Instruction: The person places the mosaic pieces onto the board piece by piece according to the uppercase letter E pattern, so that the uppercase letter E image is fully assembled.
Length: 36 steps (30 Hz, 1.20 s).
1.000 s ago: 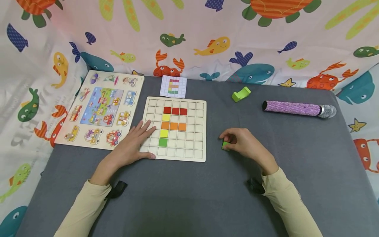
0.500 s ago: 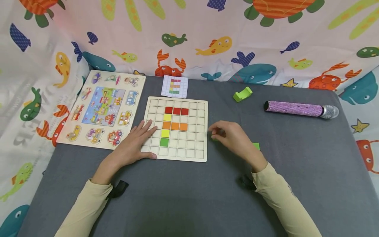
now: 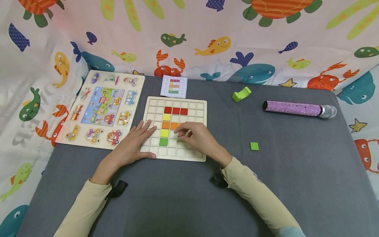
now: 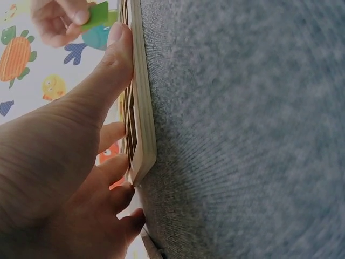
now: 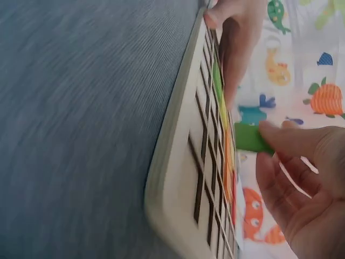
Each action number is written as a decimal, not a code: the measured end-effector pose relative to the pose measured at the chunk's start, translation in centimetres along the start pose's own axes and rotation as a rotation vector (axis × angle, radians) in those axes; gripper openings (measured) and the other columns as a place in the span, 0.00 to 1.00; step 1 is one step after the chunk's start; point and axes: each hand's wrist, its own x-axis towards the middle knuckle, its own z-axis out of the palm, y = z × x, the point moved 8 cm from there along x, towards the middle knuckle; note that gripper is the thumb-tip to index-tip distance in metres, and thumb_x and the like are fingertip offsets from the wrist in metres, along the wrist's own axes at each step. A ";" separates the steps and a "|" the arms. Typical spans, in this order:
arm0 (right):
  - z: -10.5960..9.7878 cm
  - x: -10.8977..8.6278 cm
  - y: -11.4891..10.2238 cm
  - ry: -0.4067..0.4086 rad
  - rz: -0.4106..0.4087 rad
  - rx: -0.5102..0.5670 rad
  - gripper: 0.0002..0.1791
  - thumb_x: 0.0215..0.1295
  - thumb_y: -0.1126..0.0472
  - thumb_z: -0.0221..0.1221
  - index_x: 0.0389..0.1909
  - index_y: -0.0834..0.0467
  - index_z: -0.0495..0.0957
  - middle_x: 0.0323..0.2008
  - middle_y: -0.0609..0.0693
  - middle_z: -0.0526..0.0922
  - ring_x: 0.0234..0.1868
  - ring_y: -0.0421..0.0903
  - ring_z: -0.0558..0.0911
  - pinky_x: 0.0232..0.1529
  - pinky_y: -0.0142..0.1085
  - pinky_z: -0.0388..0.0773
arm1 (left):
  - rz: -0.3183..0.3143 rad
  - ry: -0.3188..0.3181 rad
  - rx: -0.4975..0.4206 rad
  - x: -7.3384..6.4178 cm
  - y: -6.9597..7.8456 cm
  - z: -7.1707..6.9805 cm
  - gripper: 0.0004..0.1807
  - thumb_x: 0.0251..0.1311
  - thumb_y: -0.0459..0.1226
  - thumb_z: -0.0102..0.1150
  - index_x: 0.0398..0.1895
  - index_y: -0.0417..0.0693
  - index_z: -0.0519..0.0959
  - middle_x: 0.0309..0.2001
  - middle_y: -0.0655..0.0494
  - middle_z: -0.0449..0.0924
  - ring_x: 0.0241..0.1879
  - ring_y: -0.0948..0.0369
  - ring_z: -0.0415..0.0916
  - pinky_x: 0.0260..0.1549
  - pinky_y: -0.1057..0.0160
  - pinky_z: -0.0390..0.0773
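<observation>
A wooden grid board point(image 3: 192, 154) lies on the table, with red, yellow, orange and green square tiles set in its cells. My left hand point(image 3: 130, 144) rests with spread fingers over the board's left edge, its thumb along the near edge. Above the board's middle, my right hand point(image 3: 199, 138) pinches a green square tile point(image 5: 250, 137) between thumb and fingertips. The tile is hidden in the head view but shows in both wrist views. Another green tile point(image 3: 254, 146) lies on the grey cloth to the right of the board.
A pattern card point(image 3: 173, 87) lies just behind the board. To the left is a wooden vehicle puzzle point(image 3: 66, 128). A light green curved block point(image 3: 241, 94) and a purple glittery microphone point(image 3: 296, 108) lie at the back right. A sea-animal curtain point(image 3: 201, 19) hangs behind.
My right hand has picked up a green tile from the cloth and moved left with it, over the board. The other green tile is now uncovered. My left hand has stayed in place.
</observation>
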 end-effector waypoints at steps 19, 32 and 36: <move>3.6 1.3 0.7 -0.127 0.055 -0.050 0.10 0.58 0.68 0.68 0.42 0.59 0.84 0.34 0.47 0.85 0.34 0.38 0.79 0.38 0.29 0.77 | 0.015 0.006 0.007 0.1 0.1 0.1 0.58 0.45 0.59 0.73 0.77 0.47 0.55 0.78 0.47 0.42 0.77 0.46 0.32 0.72 0.40 0.41; 1.6 0.6 0.3 -0.108 0.065 -0.011 0.09 0.63 0.66 0.65 0.44 0.60 0.84 0.36 0.47 0.84 0.37 0.38 0.80 0.42 0.32 0.79 | 0.018 0.015 -0.002 0.1 0.2 0.0 0.58 0.46 0.58 0.73 0.77 0.46 0.56 0.78 0.46 0.43 0.77 0.46 0.32 0.72 0.41 0.40; -0.5 -0.4 0.7 -0.096 0.093 -0.013 0.10 0.63 0.67 0.64 0.45 0.61 0.84 0.37 0.48 0.84 0.37 0.39 0.79 0.42 0.34 0.80 | 0.010 0.010 -0.009 0.1 0.1 0.0 0.58 0.45 0.58 0.73 0.77 0.47 0.55 0.78 0.47 0.42 0.77 0.47 0.31 0.72 0.42 0.40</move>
